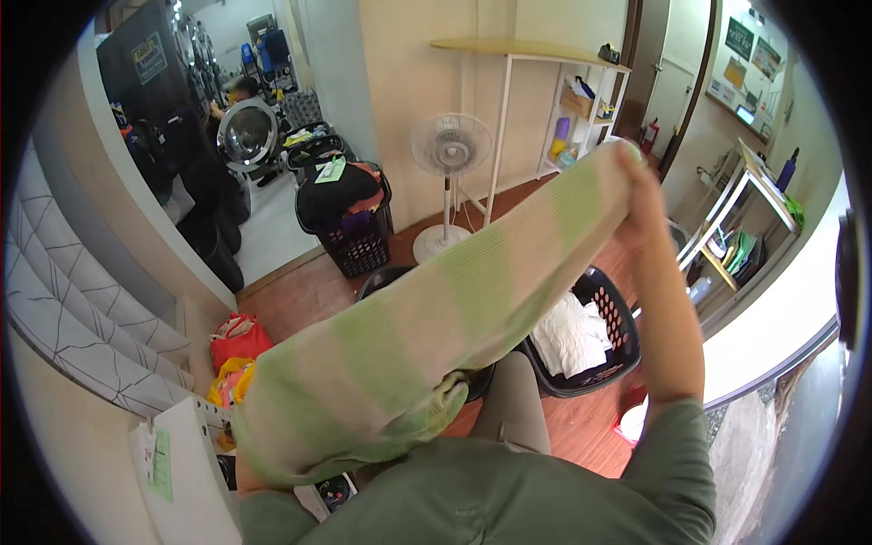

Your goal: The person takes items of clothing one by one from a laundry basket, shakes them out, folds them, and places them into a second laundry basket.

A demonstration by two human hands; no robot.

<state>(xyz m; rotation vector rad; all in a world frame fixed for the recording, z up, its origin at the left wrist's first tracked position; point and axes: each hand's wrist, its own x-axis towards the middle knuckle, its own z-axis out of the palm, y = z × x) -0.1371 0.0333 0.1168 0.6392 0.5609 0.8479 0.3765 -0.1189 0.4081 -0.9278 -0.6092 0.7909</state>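
Note:
A green and pale pink striped garment stretches diagonally across the view, from lower left up to upper right. My right hand is raised high and grips its upper end. My left hand is hidden under the cloth at the lower left, where the garment's other end bunches. Below the garment sits a black laundry basket holding white cloth.
A second black basket, heaped with dark clothes, stands by the wall beside a white pedestal fan. Red and yellow bags lie at the left on the wooden floor. White shelving stands at the back, a desk at the right.

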